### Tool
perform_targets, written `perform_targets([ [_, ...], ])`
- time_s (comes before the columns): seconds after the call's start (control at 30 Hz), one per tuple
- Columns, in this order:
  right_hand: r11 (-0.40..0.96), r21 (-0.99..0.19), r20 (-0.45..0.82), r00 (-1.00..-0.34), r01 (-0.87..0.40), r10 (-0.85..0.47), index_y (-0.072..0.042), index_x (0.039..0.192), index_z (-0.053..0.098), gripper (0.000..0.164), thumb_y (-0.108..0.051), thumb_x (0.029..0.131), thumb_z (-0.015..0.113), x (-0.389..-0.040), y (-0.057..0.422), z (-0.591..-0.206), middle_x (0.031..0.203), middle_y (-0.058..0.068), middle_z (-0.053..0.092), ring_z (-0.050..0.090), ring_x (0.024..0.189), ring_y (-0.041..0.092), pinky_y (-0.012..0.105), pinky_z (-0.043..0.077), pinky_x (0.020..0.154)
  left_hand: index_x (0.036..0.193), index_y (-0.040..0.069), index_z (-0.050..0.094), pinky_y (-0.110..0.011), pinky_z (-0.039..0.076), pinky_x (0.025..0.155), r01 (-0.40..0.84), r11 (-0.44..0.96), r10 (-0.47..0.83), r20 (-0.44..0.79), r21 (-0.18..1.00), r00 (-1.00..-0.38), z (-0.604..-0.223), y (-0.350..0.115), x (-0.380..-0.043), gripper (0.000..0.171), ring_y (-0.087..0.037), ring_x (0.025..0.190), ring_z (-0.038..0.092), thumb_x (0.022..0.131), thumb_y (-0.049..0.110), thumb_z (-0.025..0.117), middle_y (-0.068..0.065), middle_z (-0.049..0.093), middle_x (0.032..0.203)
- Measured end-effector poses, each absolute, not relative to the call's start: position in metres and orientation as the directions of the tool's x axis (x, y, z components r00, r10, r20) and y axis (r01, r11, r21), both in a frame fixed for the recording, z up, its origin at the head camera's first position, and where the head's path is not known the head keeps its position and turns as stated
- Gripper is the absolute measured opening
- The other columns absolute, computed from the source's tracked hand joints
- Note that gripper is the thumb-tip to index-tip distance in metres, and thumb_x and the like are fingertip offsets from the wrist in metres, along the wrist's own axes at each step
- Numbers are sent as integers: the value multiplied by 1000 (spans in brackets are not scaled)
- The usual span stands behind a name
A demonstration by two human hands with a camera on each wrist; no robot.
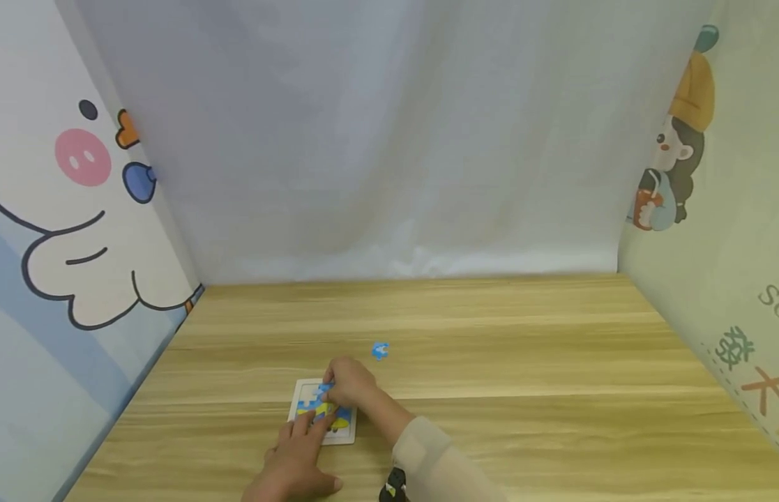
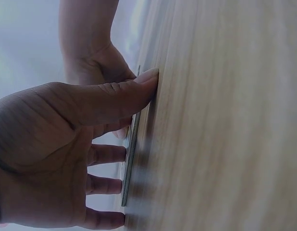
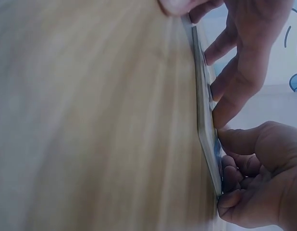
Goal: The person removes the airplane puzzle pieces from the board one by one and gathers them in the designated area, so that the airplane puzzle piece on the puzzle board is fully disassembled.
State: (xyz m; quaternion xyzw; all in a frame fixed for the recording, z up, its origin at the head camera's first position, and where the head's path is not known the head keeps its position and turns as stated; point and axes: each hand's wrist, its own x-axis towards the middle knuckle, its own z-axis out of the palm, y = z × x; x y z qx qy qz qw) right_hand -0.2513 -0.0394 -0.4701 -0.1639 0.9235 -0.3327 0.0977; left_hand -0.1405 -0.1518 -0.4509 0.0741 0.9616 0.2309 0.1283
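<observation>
A small jigsaw puzzle in a white-edged tray lies on the table, with blue and yellow pieces in it. My left hand rests its outstretched fingertips on the puzzle's near left part, and its thumb touches the tabletop. At the puzzle's far right part, my right hand pinches a blue puzzle piece between thumb and curled fingers; the hand covers much of it. In the right wrist view, the right hand is low against the tray's edge. One loose blue puzzle piece lies beyond the tray.
The wooden table extends to both sides and behind the tray. A small black object sits by the right sleeve at the near edge. A pale curtain hangs behind, and printed panels stand left and right.
</observation>
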Motion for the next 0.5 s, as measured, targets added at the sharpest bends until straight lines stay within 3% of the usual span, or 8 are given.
perform_targets([
  [0.5, 744, -606, -56, -917, -282, -394, -13, 82, 64, 15, -15, 76, 77, -247, -39, -465, 84, -5, 55, 52, 77, 13, 26, 45, 66, 138, 12, 42, -77, 24, 82, 78, 874, 200, -210, 479, -957, -452, -152, -138, 92, -52, 123, 24, 59, 31, 86, -26, 29, 140],
])
